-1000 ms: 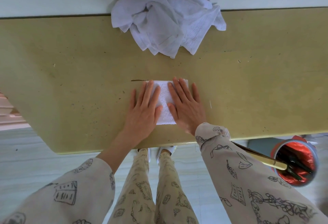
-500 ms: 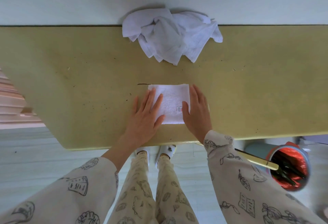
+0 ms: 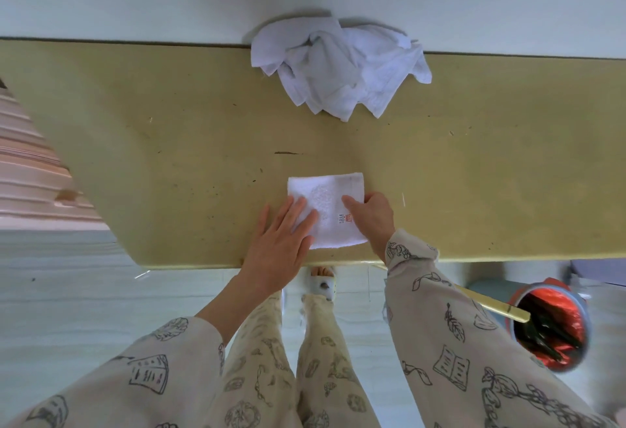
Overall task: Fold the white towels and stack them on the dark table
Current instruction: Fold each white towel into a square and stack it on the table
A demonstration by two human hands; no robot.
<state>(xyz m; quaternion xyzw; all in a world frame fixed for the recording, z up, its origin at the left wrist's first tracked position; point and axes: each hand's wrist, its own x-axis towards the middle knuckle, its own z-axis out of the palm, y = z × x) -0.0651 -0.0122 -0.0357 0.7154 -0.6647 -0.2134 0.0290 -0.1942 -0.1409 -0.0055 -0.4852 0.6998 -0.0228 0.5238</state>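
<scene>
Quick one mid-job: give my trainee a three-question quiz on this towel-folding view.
1. True or false: the folded towel lies near the table's front edge.
2. Which hand grips the towel's edge: A left, B right?
3. Fill in: the unfolded pile sits at the table's ___ edge.

Key: 1 true; 2 B; 3 far.

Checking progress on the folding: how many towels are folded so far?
1: the folded towel lies near the table's front edge under both hands. The crumpled towel pile at the far edge remains unfolded; nothing is stacked yet.
</scene>
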